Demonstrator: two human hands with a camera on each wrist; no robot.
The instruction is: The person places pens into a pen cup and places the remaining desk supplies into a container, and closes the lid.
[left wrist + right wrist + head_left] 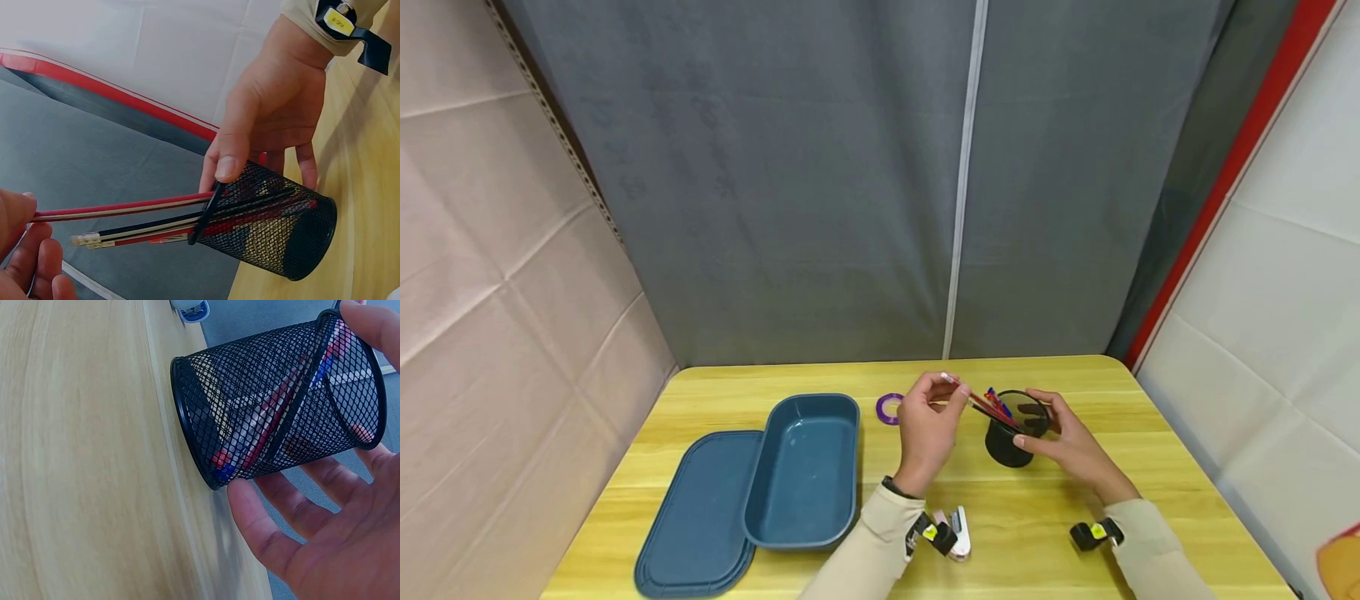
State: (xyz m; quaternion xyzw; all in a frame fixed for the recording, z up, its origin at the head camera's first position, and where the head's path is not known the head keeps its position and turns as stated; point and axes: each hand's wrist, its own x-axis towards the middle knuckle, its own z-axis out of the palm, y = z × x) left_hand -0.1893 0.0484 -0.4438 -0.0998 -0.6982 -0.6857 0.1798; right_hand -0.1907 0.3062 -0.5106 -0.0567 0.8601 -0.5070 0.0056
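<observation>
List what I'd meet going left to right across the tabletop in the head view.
Blue lid, blue bin, purple ring, left hand, black mesh cup, right hand.

My cup [278, 403] of coarse, metal-looking mesh, my smooth pencil [125, 209], a faintly glossy plastic box [805, 475], a matt plastic lid [696, 517], a smooth wood-grain table [1015, 533], a matt cloth curtain [790, 208], my cloth sleeve [868, 542]

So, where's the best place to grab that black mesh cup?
Probably round the side wall of the mesh cup, coming from the person's right, as the right hand does: the wall is rounded, so it suits wrapping, while pencils stick out of the mouth toward the left hand.
</observation>
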